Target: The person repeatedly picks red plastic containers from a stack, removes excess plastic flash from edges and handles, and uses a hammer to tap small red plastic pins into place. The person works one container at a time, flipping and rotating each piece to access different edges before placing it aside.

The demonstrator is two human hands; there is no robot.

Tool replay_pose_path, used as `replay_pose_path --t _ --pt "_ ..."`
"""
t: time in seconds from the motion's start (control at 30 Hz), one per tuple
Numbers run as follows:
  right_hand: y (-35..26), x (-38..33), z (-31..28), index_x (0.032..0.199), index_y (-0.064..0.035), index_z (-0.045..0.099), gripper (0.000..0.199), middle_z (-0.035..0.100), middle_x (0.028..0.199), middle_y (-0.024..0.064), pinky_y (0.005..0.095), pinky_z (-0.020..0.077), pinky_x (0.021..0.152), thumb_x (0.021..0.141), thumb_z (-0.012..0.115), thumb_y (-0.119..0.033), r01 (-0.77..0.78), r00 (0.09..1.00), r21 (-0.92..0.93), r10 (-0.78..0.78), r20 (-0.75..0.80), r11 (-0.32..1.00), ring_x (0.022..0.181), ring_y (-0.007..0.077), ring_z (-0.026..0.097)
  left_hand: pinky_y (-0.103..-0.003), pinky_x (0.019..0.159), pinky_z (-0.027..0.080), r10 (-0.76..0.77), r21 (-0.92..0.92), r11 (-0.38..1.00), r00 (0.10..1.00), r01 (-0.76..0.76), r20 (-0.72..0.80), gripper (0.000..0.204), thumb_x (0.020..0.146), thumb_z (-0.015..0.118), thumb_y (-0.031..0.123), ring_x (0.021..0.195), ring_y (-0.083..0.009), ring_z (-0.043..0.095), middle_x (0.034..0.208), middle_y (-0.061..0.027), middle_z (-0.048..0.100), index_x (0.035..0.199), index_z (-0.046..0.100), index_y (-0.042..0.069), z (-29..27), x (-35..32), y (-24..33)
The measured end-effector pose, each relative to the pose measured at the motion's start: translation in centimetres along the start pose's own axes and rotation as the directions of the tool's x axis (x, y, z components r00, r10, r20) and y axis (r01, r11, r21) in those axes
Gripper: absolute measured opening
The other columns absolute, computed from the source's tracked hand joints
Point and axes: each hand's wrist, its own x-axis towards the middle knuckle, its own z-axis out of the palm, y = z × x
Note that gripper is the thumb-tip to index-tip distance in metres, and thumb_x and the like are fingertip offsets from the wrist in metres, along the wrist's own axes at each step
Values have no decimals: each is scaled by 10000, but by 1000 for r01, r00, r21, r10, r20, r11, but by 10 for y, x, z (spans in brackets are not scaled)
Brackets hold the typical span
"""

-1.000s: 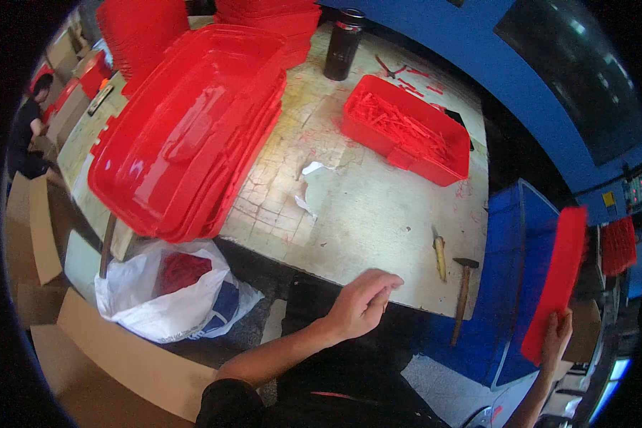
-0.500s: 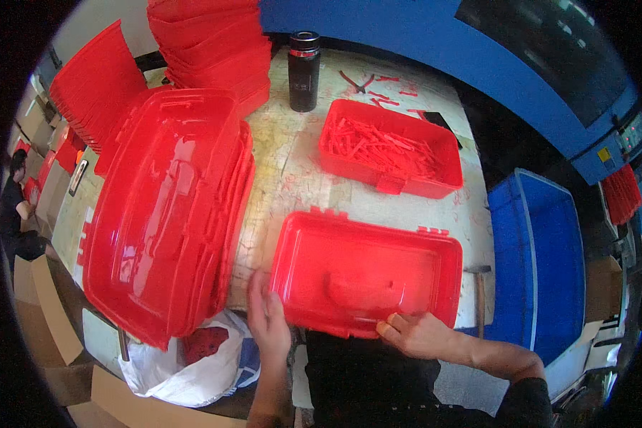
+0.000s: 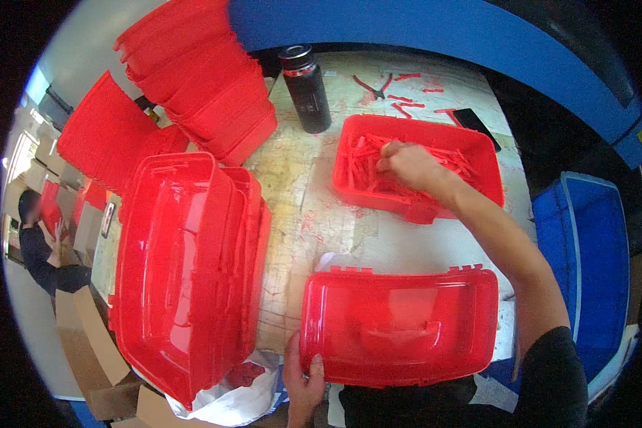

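A shallow red plastic lid [image 3: 399,324] with hinge tabs along its far edge lies near me at the table's front edge. My left hand [image 3: 304,381] grips its near left corner, thumb over the rim. Beyond it stands a red plastic bin [image 3: 421,208] full of thin red plastic strips [image 3: 471,167]. My right hand [image 3: 414,165] reaches into that bin, fingers bent together among the strips. What those fingers hold, if anything, is hidden.
Nested red tubs [image 3: 167,285] stand at left, with tall red stacks [image 3: 200,78] behind. A black bottle [image 3: 307,93], pliers [image 3: 376,89], loose strips and a dark phone [image 3: 476,127] lie farther back. A blue crate [image 3: 595,264] is at right. A person [image 3: 39,246] sits far left.
My right hand has gone from the lid's near edge forward into the bin of strips. My left hand has closed on the lid's left corner. The whole view has shifted.
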Motion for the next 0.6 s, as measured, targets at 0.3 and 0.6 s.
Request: replay_pose_path --t 0.3,0.6 --pt "-44 -99 -109 1008 -76 589 146 601 910 32 280 497 720 1009 554 -218 51 806 995 592 10 -86 813 115 582 -310 708 510 -6 -577 813 992 78 127 356 987 540 150 796 -190 624 1075 -130 641 1304 546 -12 1 6 71" --pt "-247 -270 -100 1120 -72 553 172 588 946 8 264 482 727 1025 534 -215 -48 734 850 559 385 -524 828 104 568 -290 789 486 206 -803 486 848 343 487 441 1018 526 238 936 -163 603 1210 -124 598 1391 470 9 100 -20 135"
